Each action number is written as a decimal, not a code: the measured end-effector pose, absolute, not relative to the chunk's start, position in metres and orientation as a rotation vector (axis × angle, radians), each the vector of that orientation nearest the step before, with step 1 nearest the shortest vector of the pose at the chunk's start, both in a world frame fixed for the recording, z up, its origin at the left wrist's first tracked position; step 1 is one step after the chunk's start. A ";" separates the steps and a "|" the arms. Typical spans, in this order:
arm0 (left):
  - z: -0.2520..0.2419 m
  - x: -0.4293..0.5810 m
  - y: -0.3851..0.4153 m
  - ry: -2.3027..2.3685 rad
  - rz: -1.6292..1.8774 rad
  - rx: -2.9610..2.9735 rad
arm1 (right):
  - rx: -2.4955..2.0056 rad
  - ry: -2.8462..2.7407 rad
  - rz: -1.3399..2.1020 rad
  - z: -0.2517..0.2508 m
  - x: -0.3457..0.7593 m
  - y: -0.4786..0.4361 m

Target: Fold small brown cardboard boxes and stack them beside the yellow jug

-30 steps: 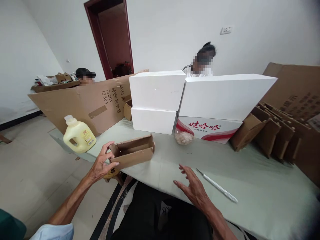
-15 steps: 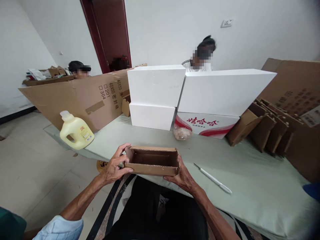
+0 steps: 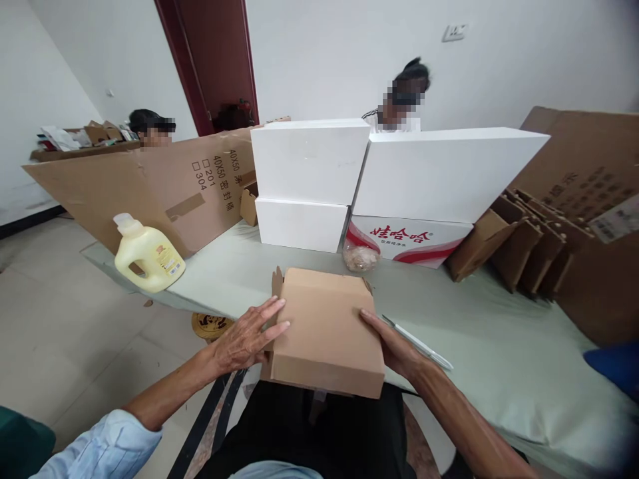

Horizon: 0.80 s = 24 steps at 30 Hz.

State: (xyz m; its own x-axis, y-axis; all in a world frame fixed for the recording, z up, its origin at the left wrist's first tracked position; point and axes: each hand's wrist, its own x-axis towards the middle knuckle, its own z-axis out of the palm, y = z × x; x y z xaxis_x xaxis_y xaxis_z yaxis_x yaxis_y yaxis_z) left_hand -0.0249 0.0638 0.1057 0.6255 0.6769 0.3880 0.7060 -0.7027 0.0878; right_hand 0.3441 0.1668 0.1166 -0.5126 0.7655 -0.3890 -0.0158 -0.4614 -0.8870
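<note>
A flat brown cardboard box (image 3: 327, 322) lies tilted over the table's front edge and my lap, its broad face up and small flaps sticking out at its far corners. My left hand (image 3: 249, 336) grips its left side, with fingers on the top face and the thumb partly hidden. On the right side, my right hand (image 3: 392, 342) holds the box, fingertips on the top face near the edge. Just right of that hand, a white pen-like knife (image 3: 422, 342) lies on the green-covered table (image 3: 489, 339).
White boxes (image 3: 309, 163) and a red-and-white carton (image 3: 409, 239) stand at the back. A plastic-wrapped bundle (image 3: 361, 258) sits before them. Yellow jug (image 3: 150, 256) at left; folded cardboard pieces (image 3: 519, 246) at right. Two people (image 3: 399, 100) are behind the boxes.
The box has turned from showing its open, hollow side to showing a broad closed face. Both hands have shifted along its sides, and the camera view has moved slightly.
</note>
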 end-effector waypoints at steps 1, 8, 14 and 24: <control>0.105 -0.023 0.064 -1.142 -0.602 -2.785 | -1.156 -1.162 2.065 0.116 0.345 0.167; 0.131 -0.012 0.075 -1.187 -0.805 -2.910 | -1.210 -1.106 2.277 0.114 0.355 0.170; 0.160 -0.010 0.088 -1.341 -1.159 -2.973 | -1.113 -1.379 2.283 0.132 0.368 0.170; 0.181 -0.005 0.111 -1.762 -1.415 -2.941 | -1.052 -1.872 0.843 0.174 0.357 0.166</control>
State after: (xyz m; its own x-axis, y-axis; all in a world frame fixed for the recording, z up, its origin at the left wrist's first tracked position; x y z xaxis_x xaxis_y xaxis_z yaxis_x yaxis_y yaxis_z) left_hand -0.0045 0.1113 0.1813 0.3156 0.8994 0.3025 0.4896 -0.4274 0.7600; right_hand 0.3571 0.1660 0.1739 -0.3237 0.8893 0.3230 0.3477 0.4293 -0.8335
